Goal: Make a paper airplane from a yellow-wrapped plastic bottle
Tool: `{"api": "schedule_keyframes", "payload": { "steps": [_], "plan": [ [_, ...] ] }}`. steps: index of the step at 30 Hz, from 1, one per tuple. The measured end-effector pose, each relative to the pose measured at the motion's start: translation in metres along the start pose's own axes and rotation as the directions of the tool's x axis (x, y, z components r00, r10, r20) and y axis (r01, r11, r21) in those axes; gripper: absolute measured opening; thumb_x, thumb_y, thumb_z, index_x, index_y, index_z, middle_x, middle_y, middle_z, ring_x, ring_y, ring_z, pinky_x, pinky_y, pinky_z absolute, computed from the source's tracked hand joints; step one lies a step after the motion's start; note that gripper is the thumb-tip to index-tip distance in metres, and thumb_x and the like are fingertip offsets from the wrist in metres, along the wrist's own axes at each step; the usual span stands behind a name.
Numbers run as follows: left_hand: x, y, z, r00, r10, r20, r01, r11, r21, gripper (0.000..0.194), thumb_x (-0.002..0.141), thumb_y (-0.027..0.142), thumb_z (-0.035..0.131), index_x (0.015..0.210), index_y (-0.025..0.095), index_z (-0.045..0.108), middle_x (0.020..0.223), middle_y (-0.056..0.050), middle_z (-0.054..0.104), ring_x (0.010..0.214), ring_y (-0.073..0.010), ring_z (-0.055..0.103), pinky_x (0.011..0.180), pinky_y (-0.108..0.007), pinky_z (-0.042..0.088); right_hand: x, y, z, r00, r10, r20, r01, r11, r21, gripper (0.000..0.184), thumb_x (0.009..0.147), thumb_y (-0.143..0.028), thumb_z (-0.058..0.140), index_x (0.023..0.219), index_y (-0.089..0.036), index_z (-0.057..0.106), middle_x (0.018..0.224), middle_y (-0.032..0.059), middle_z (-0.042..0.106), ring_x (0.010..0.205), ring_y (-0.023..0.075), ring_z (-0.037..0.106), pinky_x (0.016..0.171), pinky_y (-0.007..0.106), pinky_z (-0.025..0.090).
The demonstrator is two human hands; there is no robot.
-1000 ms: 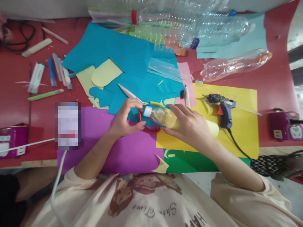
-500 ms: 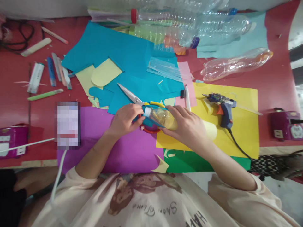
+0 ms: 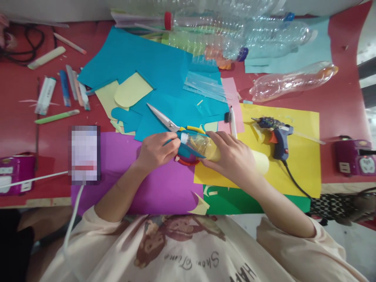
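My right hand (image 3: 230,154) is wrapped around a clear plastic bottle (image 3: 201,144) that lies on its side, its white cap pointing left. Pale yellow paper (image 3: 260,161) covers the bottle's wide end. Blue paper (image 3: 188,151) runs along both sides of the bottle's neck. At the cap end, my left hand (image 3: 160,150) is closed, fingers and thumb pinched on the edge of the blue paper; the exact grip is partly hidden. Just beyond the bottle lie scissors (image 3: 164,118), blades pointing away to the left, their red and yellow handles partly under the bottle.
A glue gun (image 3: 277,135) rests on a yellow sheet (image 3: 302,156) to the right. Clear bottles (image 3: 211,23) lie at the back. Markers (image 3: 64,88) and a phone (image 3: 85,154) are at left. Purple (image 3: 167,188) and blue sheets (image 3: 141,55) cover the middle.
My left fingers have curled in tighter at the cap end, the thumb drawing up against them. My right hand and the bottle have stayed nearly still.
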State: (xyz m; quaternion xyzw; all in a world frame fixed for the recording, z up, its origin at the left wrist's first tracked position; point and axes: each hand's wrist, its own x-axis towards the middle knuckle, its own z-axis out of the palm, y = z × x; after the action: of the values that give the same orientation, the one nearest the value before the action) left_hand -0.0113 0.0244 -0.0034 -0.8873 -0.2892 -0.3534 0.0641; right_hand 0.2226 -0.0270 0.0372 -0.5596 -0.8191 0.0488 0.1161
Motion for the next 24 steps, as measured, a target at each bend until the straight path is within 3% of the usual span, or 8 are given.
{"api": "schedule_keyframes", "payload": {
  "steps": [7,14,18,24],
  "plan": [
    [0.0021,-0.0016,-0.0002,0.997,-0.07,0.034,0.071,0.997,-0.043,0.015,0.095,0.025,0.05,0.091,0.019,0.062,0.083,-0.005,0.075,0.074,-0.0162,0.071,0.065,-0.025,0.052,0.001,0.0022,-0.0015,1.0,0.017,0.011,-0.017,0.999,0.035,0.046,0.086,-0.045,0.061,0.121,-0.016,0.059,0.104,0.0142,0.071,0.087,0.0283,0.069,0.066,0.035,0.051],
    [0.004,-0.0018,-0.0035,0.976,-0.117,0.181,0.108,0.992,0.059,0.02,0.094,0.03,0.053,0.091,0.016,0.066,0.085,-0.007,0.075,0.079,-0.02,0.071,0.066,-0.029,0.053,-0.0007,0.0052,-0.0029,0.999,0.052,-0.006,-0.052,0.996,0.077,0.05,0.085,-0.047,0.063,0.123,-0.016,0.059,0.108,0.0151,0.07,0.09,0.0298,0.069,0.068,0.037,0.053],
    [0.0044,-0.0002,-0.0015,0.98,-0.122,0.158,0.116,0.992,0.045,0.023,0.096,0.029,0.053,0.084,0.016,0.066,0.079,-0.005,0.074,0.073,-0.018,0.07,0.062,-0.027,0.05,-0.0019,0.0064,-0.0046,0.998,0.053,-0.014,-0.052,0.995,0.08,0.051,0.083,-0.048,0.063,0.122,-0.015,0.06,0.108,0.0152,0.07,0.09,0.0298,0.069,0.067,0.037,0.053],
    [0.0001,0.0012,0.0057,0.972,-0.194,0.13,0.208,0.973,-0.105,0.026,0.098,0.026,0.049,0.081,0.017,0.066,0.076,-0.003,0.073,0.068,-0.0148,0.066,0.061,-0.025,0.048,-0.0023,0.007,-0.0065,0.998,0.054,-0.016,-0.052,0.996,0.067,0.053,0.082,-0.048,0.064,0.122,-0.013,0.06,0.109,0.016,0.071,0.087,0.03,0.07,0.063,0.036,0.053]
  ]
}}
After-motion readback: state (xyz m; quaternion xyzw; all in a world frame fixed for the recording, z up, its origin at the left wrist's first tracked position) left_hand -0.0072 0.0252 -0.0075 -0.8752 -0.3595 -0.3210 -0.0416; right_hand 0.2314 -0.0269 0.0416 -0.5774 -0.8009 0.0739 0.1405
